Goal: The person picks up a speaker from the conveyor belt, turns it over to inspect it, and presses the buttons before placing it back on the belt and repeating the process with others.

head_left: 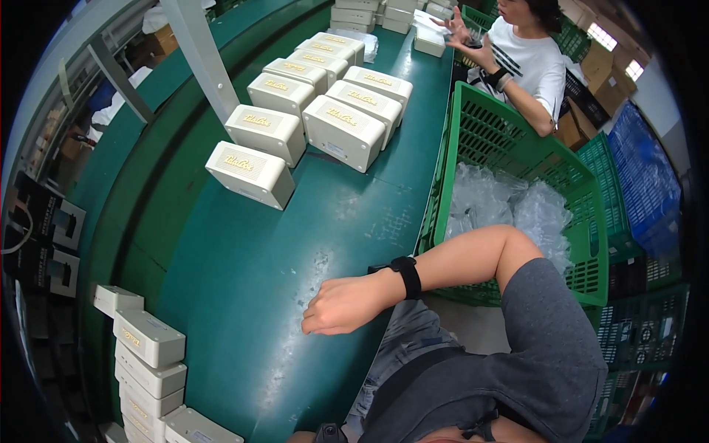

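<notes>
My right hand (343, 303), with a black band (406, 277) at the wrist, is over the near part of the green work surface (244, 295). Its fingers are curled into a loose fist with no object showing in them. My left hand is out of view; only a sliver of skin and a small black device (330, 433) show at the lower edge. Beyond my right hand stand several cream-coloured boxes with gold lettering, the nearest being a box (251, 173) at the left and another box (346, 133) at the right.
More cream boxes (151, 338) are stacked at the lower left. A green crate (528, 122) with clear plastic bags (543, 214) stands to my right. A grey metal post (199, 55) rises by the far boxes. At the far right, a co-worker (528, 44) holds both hands raised.
</notes>
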The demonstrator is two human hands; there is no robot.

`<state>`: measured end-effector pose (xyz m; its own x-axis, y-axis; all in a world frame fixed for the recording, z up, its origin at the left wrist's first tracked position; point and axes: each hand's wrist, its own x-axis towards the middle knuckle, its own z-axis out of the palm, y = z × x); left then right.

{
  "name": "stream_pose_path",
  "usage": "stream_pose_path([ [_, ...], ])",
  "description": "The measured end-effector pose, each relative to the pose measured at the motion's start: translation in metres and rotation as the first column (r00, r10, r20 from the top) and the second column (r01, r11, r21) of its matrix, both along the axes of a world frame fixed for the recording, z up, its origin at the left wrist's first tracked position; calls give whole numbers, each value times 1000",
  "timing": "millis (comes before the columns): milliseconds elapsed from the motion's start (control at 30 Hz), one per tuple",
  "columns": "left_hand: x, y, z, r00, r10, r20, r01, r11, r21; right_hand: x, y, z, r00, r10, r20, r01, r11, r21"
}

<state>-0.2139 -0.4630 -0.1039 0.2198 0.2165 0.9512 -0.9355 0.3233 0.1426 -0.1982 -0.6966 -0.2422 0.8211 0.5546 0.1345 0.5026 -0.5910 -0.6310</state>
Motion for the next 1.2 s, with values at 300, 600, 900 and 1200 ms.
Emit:
stream_pose_path([
  [300, -20, 36, -24, 992, 51, -115, -54, 998, -26, 1, -1, 2, 1000, 10, -13, -10, 1000, -19],
  [600, -4, 7, -10, 1000, -23, 11, 25, 976, -216, 1, 1, 1, 1000, 11, -12, -12, 1000, -23],
  [900, -4, 4, -11, 999, -7, 49, 20, 967, -254, 2, 0, 1, 1000, 12, -8, -12, 1000, -15],
  [1200, -9, -5, -8, 997, 53, 58, -42, 983, -177, 0, -1, 5, 1000, 20, -13, -20, 999, -41],
])
